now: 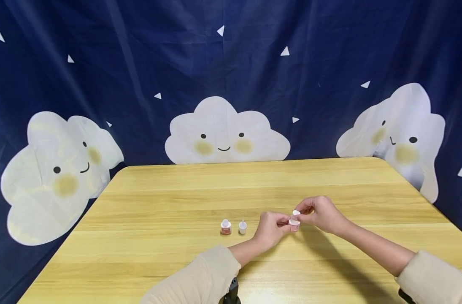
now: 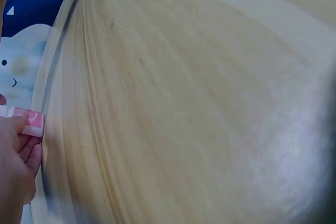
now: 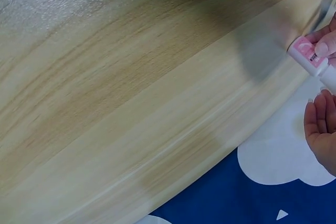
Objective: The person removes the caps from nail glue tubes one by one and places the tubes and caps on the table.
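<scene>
A small white bottle with a pink label [image 1: 293, 226] is held by my left hand [image 1: 269, 230], right of the table's middle. My right hand [image 1: 322, 215] pinches the white cap [image 1: 296, 213] at the bottle's top; whether the cap is seated or loose, I cannot tell. In the left wrist view, thumb and fingers grip the pink-labelled bottle [image 2: 29, 122] at the left edge. The right wrist view has the same bottle [image 3: 306, 54] tilted, its cap end partly cut off by the frame.
Left of my hands, a small bottle with a red label [image 1: 225, 229] stands on the wooden table [image 1: 158, 253]. Beside it is a white cap [image 1: 242, 229] with a thin tip pointing up. A dark blue curtain [image 1: 139, 63] with clouds hangs behind the far edge.
</scene>
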Demonstrator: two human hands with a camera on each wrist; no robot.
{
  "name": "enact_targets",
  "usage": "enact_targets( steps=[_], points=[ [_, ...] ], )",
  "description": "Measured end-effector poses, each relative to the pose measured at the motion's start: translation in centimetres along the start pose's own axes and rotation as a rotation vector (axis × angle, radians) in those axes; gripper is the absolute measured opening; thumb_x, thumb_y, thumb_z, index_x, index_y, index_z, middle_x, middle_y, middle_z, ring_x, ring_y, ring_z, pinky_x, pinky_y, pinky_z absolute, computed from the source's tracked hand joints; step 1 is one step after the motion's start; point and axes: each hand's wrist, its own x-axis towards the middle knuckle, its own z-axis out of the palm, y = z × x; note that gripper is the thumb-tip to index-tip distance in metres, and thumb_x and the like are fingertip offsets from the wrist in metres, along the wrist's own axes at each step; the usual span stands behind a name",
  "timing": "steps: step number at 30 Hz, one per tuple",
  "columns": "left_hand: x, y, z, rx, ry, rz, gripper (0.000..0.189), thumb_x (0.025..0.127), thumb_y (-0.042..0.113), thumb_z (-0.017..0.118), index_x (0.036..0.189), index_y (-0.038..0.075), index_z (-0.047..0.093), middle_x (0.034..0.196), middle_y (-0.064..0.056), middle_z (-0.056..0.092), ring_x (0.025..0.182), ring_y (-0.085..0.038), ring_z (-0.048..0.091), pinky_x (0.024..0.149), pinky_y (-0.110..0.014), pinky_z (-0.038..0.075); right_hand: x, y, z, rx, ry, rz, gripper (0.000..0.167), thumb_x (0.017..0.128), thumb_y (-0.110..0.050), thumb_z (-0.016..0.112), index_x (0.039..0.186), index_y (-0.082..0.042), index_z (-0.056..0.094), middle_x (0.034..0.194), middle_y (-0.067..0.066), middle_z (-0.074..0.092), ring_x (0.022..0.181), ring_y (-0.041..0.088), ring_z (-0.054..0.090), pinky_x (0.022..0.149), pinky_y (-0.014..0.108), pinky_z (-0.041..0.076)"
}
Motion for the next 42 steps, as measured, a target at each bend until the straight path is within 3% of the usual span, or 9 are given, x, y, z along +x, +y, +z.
enact_targets(
  steps=[30, 36, 42],
  points=[
    [-0.1, -0.15, -0.19, 0.051, -0.003, 0.032, 0.02, 0.078, 0.009, 0.072, 0.096, 0.0, 0.072, 0.093, -0.011, 0.072, 0.078, -0.007, 0.07, 0.066, -0.006, 0.051, 0.09, 0.37, -0.58, 0.04, -0.101, -0.061, 0.013, 0.076, 0.004, 0.068, 0.089, 0.006, 0.069, 0.079, 0.008, 0.071, 0.07, -0.001, 0.059, 0.065, 0.023, 0.056],
    [-0.05, -0.17, -0.14, 0.04, -0.006, 0.028, 0.019, 0.078, 0.008, 0.072, 0.095, 0.0, 0.072, 0.092, -0.011, 0.072, 0.077, -0.007, 0.07, 0.066, -0.006, 0.051, 0.03, 0.41, -0.46, 0.041, -0.081, -0.061, 0.015, 0.076, 0.002, 0.07, 0.09, 0.007, 0.068, 0.081, 0.009, 0.071, 0.071, -0.002, 0.058, 0.065, 0.023, 0.056],
    [-0.02, -0.22, -0.04, 0.008, 0.001, 0.027, 0.018, 0.078, 0.007, 0.072, 0.094, 0.0, 0.072, 0.091, -0.012, 0.072, 0.077, -0.011, 0.071, 0.065, -0.006, 0.051, -0.02, 0.29, -0.26, 0.023, -0.021, -0.027, 0.01, 0.075, -0.007, 0.075, 0.082, -0.001, 0.07, 0.076, 0.003, 0.069, 0.068, -0.004, 0.055, 0.061, 0.02, 0.053]
  ],
)
